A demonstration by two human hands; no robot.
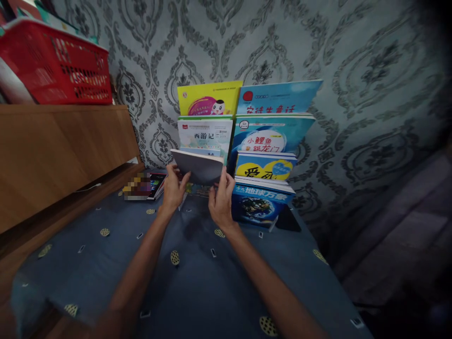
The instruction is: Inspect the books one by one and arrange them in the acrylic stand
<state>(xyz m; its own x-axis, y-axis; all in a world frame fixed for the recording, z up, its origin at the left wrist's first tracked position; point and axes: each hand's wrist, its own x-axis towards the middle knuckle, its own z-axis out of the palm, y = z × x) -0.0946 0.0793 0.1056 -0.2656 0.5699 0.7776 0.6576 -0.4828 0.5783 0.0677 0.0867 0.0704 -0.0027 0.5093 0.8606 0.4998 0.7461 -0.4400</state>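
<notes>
Between my two hands I hold a thin grey-covered book (198, 168), tilted, with its pale page edge upward. My left hand (173, 187) grips its left end, thumb on the near cover. The right hand (222, 195) is closed on its right end. Just behind it stand upright books in two columns: a white book (208, 132) and a yellow book (208, 99) on the left. In the right column are blue books, among them an earth picture book (259, 205) at the front. The held book hides the lower part of the left column.
A patterned blue cloth (190, 282) covers the surface below. Several books (155, 183) lie flat at the left, partly blurred out. A red plastic basket (84, 70) sits on a wooden cabinet (63, 155). Patterned wallpaper (261, 52) rises behind the books.
</notes>
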